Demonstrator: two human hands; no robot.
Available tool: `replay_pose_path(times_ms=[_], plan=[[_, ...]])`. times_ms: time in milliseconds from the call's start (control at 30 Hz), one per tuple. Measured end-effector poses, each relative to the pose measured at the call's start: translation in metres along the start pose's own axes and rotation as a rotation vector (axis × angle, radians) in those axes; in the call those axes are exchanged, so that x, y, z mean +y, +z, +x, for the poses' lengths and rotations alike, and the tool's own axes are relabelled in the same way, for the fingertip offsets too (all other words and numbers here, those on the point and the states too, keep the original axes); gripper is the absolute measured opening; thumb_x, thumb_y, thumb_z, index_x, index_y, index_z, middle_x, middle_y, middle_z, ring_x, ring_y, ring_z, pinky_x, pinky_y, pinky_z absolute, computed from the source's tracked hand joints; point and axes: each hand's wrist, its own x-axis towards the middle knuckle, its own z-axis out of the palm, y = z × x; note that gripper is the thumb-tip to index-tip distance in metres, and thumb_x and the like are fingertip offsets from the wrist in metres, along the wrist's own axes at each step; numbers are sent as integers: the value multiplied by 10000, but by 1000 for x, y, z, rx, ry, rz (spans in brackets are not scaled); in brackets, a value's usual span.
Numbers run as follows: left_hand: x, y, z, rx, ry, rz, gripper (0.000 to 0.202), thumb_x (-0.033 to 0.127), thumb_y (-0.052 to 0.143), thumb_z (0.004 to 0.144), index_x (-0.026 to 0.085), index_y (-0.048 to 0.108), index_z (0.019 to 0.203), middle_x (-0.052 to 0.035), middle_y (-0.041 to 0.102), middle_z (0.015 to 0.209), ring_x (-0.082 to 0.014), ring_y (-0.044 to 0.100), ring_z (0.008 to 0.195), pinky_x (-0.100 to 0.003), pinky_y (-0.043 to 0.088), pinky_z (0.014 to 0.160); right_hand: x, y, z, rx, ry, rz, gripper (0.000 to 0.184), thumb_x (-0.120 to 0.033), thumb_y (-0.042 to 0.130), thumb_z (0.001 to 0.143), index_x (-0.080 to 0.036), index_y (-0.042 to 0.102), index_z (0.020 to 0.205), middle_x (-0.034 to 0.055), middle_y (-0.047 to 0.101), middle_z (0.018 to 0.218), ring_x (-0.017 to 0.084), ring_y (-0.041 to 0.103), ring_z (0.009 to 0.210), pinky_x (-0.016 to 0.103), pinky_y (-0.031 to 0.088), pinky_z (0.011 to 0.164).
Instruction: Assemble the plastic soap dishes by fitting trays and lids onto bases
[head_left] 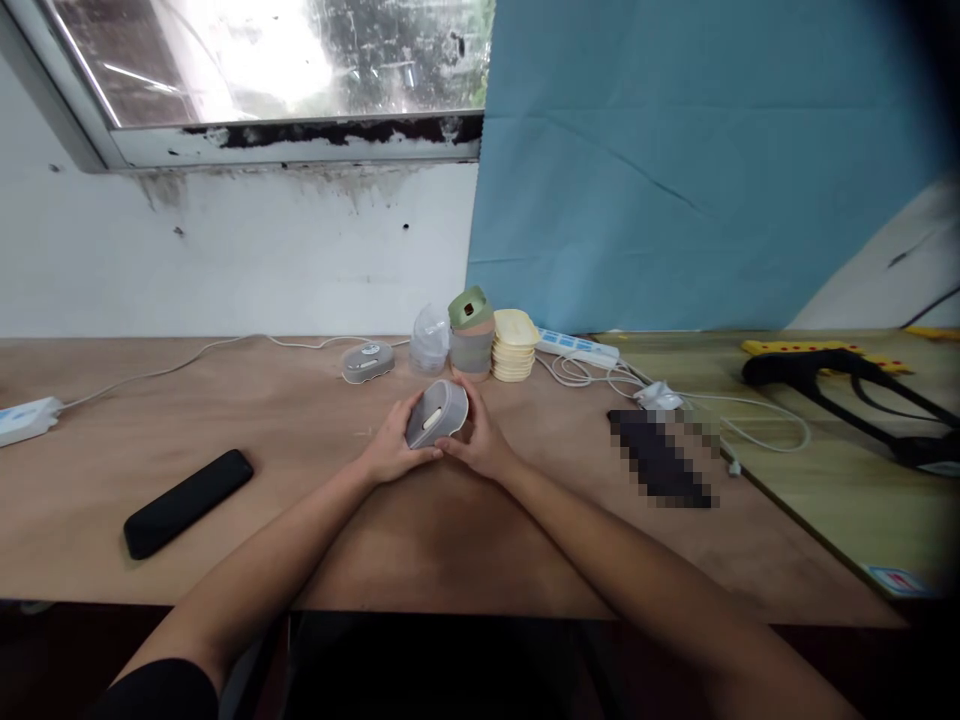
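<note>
A grey rounded plastic case (442, 408) with a pale strip on its face is held tilted above the table between both my hands. My left hand (394, 445) is closed on its left side, the thumb along the lower edge. From the right, my right hand (484, 440) grips it with fingers round the far side and thumb at the bottom. Behind it stand a stack of grey and orange-pink pieces (471, 352) topped by a green ring-shaped piece (471, 307), clear plastic cups (430, 340) and a pile of yellow trays (514, 350). A similar grey case (367, 362) lies at the back left.
A black phone (187, 503) lies on the brown table (300, 420) at left. White power strips (577, 348) with loose cables sit at the back and far left. A pixelated dark object (660, 460) lies at right, near a black strapped item (847, 400) on a lighter table.
</note>
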Motion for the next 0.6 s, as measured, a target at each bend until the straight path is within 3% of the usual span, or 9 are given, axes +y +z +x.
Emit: replay_pose_path(times_ms=[167,300,400,600], plan=[[-1,3,1,-21,14,-96,957,609,693,692,200,314,1471,-154,440,1420,-346,441,1279,-466,393,1037,5,-1,0,-14,28,5,1027,-549,723,708,-185,167,1492,169,413,1444,303,440,1312,466,355,1100],[-4,5,2,-32,11,-279,790,689,533,784,174,461,1379,-134,581,1286,-318,549,1162,-433,450,970,7,-7,0,-2,-40,14,967,-575,658,744,-189,180,1492,146,417,1440,305,436,1302,461,348,1101],[-12,6,5,44,-44,-353,744,737,453,799,157,566,1251,-123,633,1205,-299,586,1103,-413,473,936,11,-12,1,27,-15,37,962,-592,610,768,-206,130,1506,128,404,1448,297,430,1298,461,348,1098],[-23,0,10,224,-160,-336,677,658,540,800,126,556,1218,-140,644,1163,-283,610,1063,-410,483,919,32,-29,14,339,80,81,939,-705,504,752,-213,186,1487,120,423,1429,278,430,1298,435,357,1091]])
